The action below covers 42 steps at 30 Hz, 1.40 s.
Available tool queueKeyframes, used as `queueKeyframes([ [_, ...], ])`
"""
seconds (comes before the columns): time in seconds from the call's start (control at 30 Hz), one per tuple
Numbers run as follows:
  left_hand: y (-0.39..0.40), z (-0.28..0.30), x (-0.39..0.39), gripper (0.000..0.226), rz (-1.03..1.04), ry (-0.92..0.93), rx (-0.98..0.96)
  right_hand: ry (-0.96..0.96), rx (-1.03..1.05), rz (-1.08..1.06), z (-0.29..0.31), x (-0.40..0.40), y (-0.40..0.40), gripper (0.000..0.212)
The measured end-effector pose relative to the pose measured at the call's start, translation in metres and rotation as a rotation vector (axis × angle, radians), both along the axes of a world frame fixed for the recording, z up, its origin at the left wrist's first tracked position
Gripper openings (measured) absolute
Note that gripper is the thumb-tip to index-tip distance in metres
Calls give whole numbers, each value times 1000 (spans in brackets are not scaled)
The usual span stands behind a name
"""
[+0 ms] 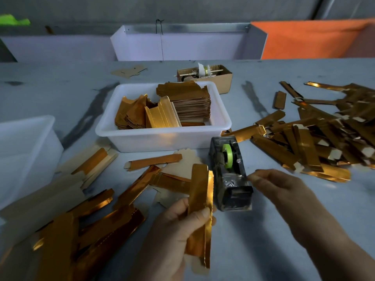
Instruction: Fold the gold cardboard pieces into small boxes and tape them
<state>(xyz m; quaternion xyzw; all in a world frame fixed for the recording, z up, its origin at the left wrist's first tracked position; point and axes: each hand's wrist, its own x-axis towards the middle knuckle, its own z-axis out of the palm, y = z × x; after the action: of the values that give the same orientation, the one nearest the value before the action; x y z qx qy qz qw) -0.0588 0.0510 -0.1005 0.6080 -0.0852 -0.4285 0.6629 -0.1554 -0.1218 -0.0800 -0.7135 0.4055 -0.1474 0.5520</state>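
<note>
- My left hand [178, 224] holds one folded gold cardboard piece [199, 209] upright near the front of the counter [263, 250]; my thumb lies across its face and my fingers curl behind it.
- One long edge flap of that piece stands out along its right side, not pressed flat.
- My right hand [284, 187] is at the front end of the tape dispenser [231, 177], thumb and fingers [253, 176] pinched narrow just beside the cutter. I cannot tell whether a strip of tape sits between them.
- The dispenser is dark, stands on the counter between my hands, and carries a green tape roll [227, 155].
- A white tub [162, 136] stands behind the dispenser. It holds a tall stack of flat gold blanks [188, 102] on its right side and looser gold pieces on its left.
- A heap of finished gold boxes [316, 138] lies to the right on the counter, long and narrow, several showing pale end flaps.
- Unfolded and part-folded gold pieces [85, 220] lie spread across the left of the counter, some gold side up, some plain side up.
- A second white tub [26, 138] sits at the left edge.
- A small brown carton [219, 78] stands behind the first tub; its contents are unclear.
</note>
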Motion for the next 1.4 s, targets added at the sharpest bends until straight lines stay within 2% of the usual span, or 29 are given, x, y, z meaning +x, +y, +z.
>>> queueKeyframes([
  [0.13, -10, 0, -3, 26, 32, -33, -14, 17, 103, 13, -10, 11, 7, 17],
  [0.27, -21, 1, -8, 10, 36, -73, -40, 25, 94, -15, -14, 19, 8, 16],
  [0.43, -36, 4, -12, 12, 54, -143, -62, -10, 95, -36, -14, 24, 9, 18],
  [0.47, -39, 3, -13, 12, 52, -153, -57, -7, 39, -30, -16, 24, 11, 19],
  [0.53, -43, 2, -14, 11, 61, -170, -20, 39, -249, -14, -19, 25, 15, 17],
  [0.6, -47, -1, -15, 11, 70, -177, 19, -10, -433, -43, -18, 24, 20, 13],
  [0.67, -47, -3, -15, 10, 75, -167, 38, -115, -325, -96, -17, 21, 19, 11],
  [0.73, -45, -5, -16, 10, 67, -154, 49, -90, -237, -89, -15, 13, 21, 14],
  [0.97, -43, -8, -12, 11, 78, -119, -18, 84, -473, -25, -25, 1, 32, 18],
  [1.17, -54, 0, -15, 16, 29, -162, -90, 12, -520, -56, -38, 2, 36, 14],
  [1.4, -56, 1, -14, 16, 26, -255, -23, -7, -699, -44, -42, 5, 37, 10],
])
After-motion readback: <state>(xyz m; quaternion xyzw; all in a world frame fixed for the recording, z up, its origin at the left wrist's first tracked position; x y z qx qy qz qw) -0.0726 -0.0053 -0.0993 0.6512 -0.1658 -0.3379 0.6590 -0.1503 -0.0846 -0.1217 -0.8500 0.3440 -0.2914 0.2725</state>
